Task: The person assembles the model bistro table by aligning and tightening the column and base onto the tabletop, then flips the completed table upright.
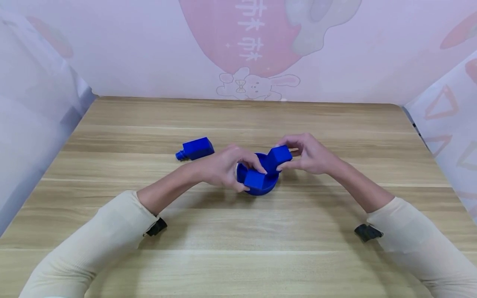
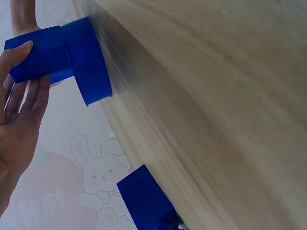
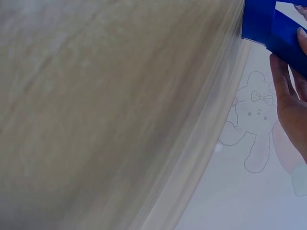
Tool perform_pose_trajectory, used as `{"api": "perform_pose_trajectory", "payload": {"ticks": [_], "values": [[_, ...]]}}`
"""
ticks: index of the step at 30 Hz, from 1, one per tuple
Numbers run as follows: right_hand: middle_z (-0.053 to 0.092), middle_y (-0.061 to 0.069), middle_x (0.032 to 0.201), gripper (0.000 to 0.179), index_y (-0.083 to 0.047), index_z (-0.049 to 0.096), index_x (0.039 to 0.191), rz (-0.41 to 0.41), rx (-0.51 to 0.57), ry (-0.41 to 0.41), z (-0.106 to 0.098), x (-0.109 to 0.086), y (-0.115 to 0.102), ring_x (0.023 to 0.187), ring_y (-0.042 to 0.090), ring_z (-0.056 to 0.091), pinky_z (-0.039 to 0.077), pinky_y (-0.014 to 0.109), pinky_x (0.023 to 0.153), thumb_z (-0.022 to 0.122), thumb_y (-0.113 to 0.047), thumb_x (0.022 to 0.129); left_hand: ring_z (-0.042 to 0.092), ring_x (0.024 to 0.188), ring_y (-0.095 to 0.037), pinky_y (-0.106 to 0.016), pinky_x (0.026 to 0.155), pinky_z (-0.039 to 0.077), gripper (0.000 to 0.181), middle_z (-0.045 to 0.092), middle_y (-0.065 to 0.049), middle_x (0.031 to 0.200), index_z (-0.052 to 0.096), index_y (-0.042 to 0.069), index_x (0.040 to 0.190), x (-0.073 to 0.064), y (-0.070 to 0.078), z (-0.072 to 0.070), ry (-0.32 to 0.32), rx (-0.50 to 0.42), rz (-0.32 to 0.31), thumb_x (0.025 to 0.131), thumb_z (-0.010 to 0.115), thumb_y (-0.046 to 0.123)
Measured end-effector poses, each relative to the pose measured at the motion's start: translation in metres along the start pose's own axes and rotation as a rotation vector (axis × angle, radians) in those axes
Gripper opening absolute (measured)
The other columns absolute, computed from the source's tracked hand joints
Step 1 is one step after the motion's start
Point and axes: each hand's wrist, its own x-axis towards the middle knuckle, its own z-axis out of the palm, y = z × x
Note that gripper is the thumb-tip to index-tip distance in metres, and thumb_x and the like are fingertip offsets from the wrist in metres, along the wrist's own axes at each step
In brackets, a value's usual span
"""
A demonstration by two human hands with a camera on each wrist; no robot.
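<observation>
A round blue bowl (image 1: 273, 184) stands on the table. My left hand (image 1: 223, 167) grips a blue box-shaped block (image 1: 255, 180) between thumb and fingers, at the near left of the bowl. On the bowl's right side, my right hand (image 1: 312, 154) pinches a similar blue box-shaped block (image 1: 281, 155), tilted over the rim. The lower ends of both blocks are hidden in the bowl (image 2: 91, 64). To the left lies a blue square bottle (image 1: 198, 149) on its side, its neck pointing left.
The wood-grain table (image 1: 253, 231) carries all of this. A pale wall sheet (image 1: 149, 54) with printed cartoon rabbits rises behind its far edge. White sheets hang at the left and right. Dark clips (image 1: 368, 232) sit at both sleeve cuffs.
</observation>
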Motion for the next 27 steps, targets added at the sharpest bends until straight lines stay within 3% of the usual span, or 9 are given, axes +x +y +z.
{"api": "perform_pose_trajectory", "payload": {"ticks": [6,11,15,18,22,27], "values": [[0.073,0.016,0.109,0.035,0.006,0.070,0.110,0.017,-0.010,0.001,0.002,-0.001,0.000,0.105,0.029,0.069,0.060,0.044,0.092,0.086,0.006,0.079,0.067,0.111,-0.021,-0.036,0.099,0.056,0.044,0.072,-0.007,0.124,0.073,0.007,0.120,-0.001,0.002,0.001,-0.019,0.026,-0.017,0.078,0.088,0.003],[0.072,0.017,0.110,0.034,0.006,0.069,0.110,0.017,-0.023,-0.005,0.002,-0.001,-0.001,0.108,0.033,0.069,0.059,0.046,0.093,0.086,0.005,0.080,0.062,0.124,-0.023,-0.040,0.106,0.052,0.047,0.068,-0.007,0.133,0.071,0.010,0.127,-0.007,0.005,0.001,-0.019,0.074,-0.043,0.083,0.088,0.009],[0.072,0.018,0.113,0.040,0.007,0.068,0.115,-0.004,-0.088,-0.011,0.002,-0.002,-0.002,0.110,0.034,0.069,0.058,0.049,0.095,0.087,0.003,0.080,0.060,0.128,-0.024,-0.041,0.108,0.051,0.056,0.067,-0.007,0.136,0.068,0.007,0.134,-0.014,0.004,0.000,-0.001,0.086,-0.039,0.083,0.089,0.013],[0.071,0.022,0.121,0.050,0.008,0.066,0.123,-0.045,-0.156,0.008,0.001,-0.003,-0.006,0.116,0.036,0.067,0.055,0.051,0.100,0.089,0.000,0.079,0.063,0.124,-0.024,-0.042,0.104,0.053,0.060,0.069,-0.011,0.133,0.066,0.001,0.135,-0.021,0.001,-0.004,0.032,0.064,-0.028,0.081,0.090,0.008],[0.070,0.020,0.126,0.056,0.005,0.067,0.127,-0.131,-0.247,0.106,0.002,-0.007,-0.018,0.119,0.036,0.066,0.052,0.051,0.105,0.090,-0.004,0.077,0.069,0.115,-0.027,-0.046,0.097,0.057,0.053,0.073,-0.015,0.123,0.068,-0.004,0.128,-0.032,-0.005,-0.013,0.113,0.057,-0.024,0.079,0.088,0.001],[0.075,0.011,0.115,0.048,0.002,0.072,0.118,-0.295,-0.337,0.165,0.013,-0.009,-0.042,0.104,0.028,0.071,0.059,0.044,0.093,0.092,-0.008,0.075,0.071,0.104,-0.032,-0.046,0.092,0.059,0.041,0.075,-0.015,0.110,0.072,-0.003,0.120,-0.046,-0.015,-0.024,0.243,0.088,-0.075,0.081,0.084,-0.005]]}}
